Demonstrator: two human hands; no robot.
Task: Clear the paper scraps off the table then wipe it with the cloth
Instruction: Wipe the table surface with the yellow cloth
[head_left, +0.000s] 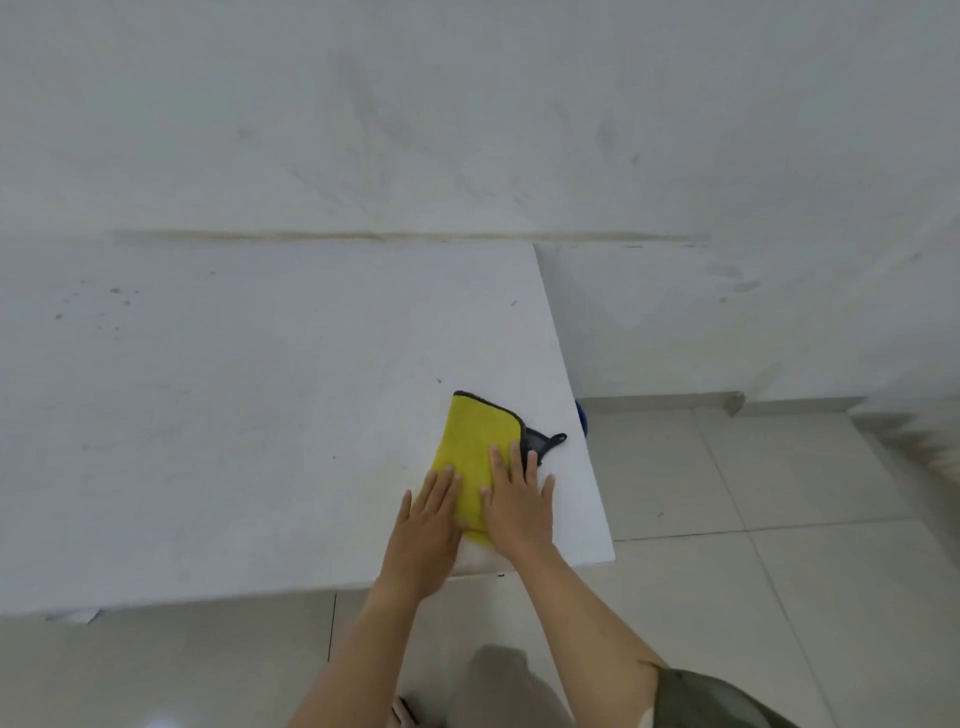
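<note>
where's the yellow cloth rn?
In the head view, the yellow cloth with black trim lies flat near the white table's right edge, with the left hand and right hand pressing on it.

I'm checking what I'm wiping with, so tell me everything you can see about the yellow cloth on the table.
The yellow cloth looks like soft, plush microfibre with a dark stitched border and a dark underside showing at its right edge, where a small dark loop sticks out. It lies flat, apparently folded, near the right corner of the white table. The left hand and right hand both press on its near end, fingers spread flat.
</note>
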